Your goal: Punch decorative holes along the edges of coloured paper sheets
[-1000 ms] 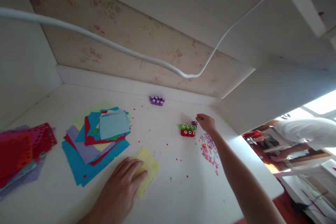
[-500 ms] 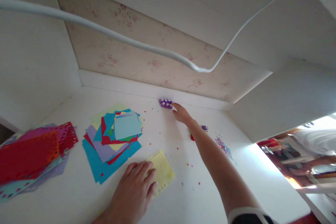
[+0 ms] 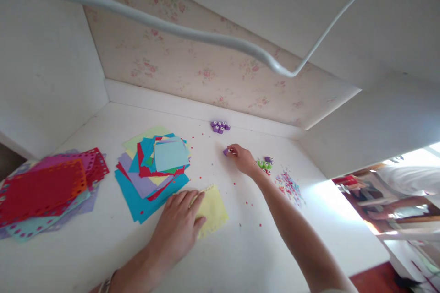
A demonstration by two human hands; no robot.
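A: What is held by each hand?

B: A small purple punch (image 3: 225, 151) is pinched in the fingertips of the right hand (image 3: 242, 159), just above the desk (image 3: 103, 256), between the purple cluster (image 3: 220, 126) and the green punches (image 3: 264, 164). The yellow sheet (image 3: 213, 209) is pressed flat under the left hand (image 3: 178, 231), fingers loosely spread.

A: What risk is judged?

B: So light a pinch might let the punch slip; the confetti (image 3: 289, 187) could be scattered by the forearm.

A: And the setting?

B: A white desk is shown, enclosed by floral wallpaper (image 3: 192, 64); paper stacks (image 3: 153, 169) lie left.
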